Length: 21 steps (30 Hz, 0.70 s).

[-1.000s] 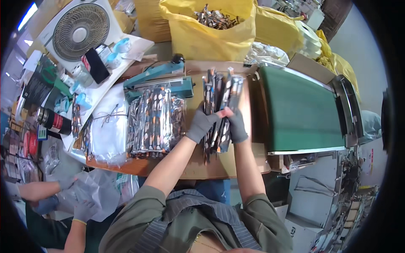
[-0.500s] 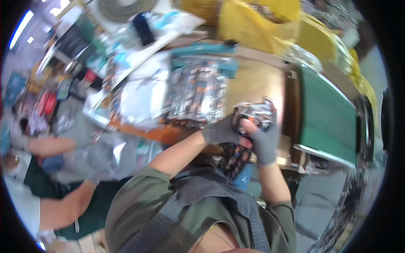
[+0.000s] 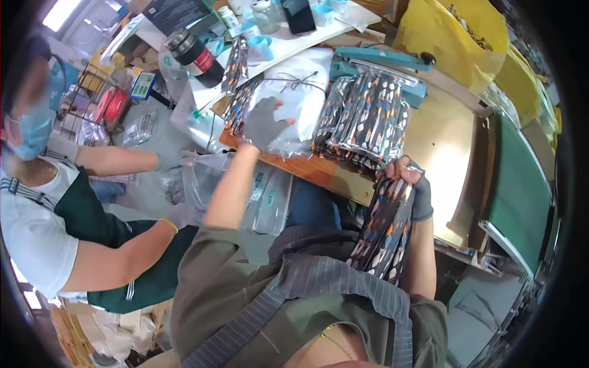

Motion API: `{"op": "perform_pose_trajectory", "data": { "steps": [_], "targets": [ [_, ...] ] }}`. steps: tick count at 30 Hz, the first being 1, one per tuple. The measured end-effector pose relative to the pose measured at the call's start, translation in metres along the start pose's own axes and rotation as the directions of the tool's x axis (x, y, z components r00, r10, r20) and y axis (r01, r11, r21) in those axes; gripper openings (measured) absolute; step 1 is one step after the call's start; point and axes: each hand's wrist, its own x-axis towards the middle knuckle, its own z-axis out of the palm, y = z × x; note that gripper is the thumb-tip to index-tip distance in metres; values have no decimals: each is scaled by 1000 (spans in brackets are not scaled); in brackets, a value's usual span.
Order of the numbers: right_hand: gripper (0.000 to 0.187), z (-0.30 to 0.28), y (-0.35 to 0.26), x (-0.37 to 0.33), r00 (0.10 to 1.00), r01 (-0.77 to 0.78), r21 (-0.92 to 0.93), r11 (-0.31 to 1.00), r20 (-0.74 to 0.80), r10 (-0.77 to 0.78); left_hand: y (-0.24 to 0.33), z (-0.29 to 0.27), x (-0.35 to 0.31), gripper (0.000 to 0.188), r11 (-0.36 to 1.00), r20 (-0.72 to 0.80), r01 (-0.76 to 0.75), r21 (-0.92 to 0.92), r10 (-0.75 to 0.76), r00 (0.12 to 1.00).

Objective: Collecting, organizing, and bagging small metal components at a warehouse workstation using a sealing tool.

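My right hand (image 3: pixel 410 184), in a grey fingerless glove, is closed round the top of a bundle of long dark strips (image 3: pixel 383 227) with a white, orange and blue pattern. The bundle hangs down in front of my apron. My left hand (image 3: pixel 265 124), gloved the same way, has its fingers apart over a stack of clear plastic bags (image 3: pixel 304 116); whether it touches them I cannot tell. A dark cord (image 3: pixel 296 80) lies across the stack. Right of it, a pile of similar patterned strips in shiny clear wrap (image 3: pixel 365 116) rests against a teal bag sealer (image 3: pixel 380 58).
A co-worker in a dark green apron (image 3: pixel 132 267) sits at the left, handling clear bags (image 3: pixel 245 196). A thermos (image 3: pixel 195 58) and a phone (image 3: pixel 298 15) stand on the white shelf (image 3: pixel 276 52). Yellow-lined bins (image 3: pixel 454 37) are at the back right, beside a green board (image 3: pixel 518 190).
My left hand has left the bundle and moved left over the plastic bags, its fingers spreading. My right hand keeps the bundle, now hanging down. The view has turned left.
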Motion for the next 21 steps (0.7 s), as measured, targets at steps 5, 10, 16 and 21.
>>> {"op": "perform_pose_trajectory", "data": {
  "steps": [5, 10, 16, 21],
  "targets": [
    [39, 20, 7, 7, 990, -94, -94, 991, -113, 83, -57, 6, 22, 29, 935, 322, 347, -70, -308, 895],
    [71, 22, 6, 1, 994, -43, 10, 999, -101, 44, 133, -17, 22, 28, 435, 153, 363, -824, -448, 881],
    [28, -19, 0, -20, 967, 29, -123, 992, -247, -59, 203, 36, -19, 34, 520, 232, 388, -761, -341, 911],
    [57, -1, -31, -67, 980, 156, -31, 987, -116, -159, 211, 58, 29, 29, 616, 210, 255, -745, -146, 967]
  ]
}}
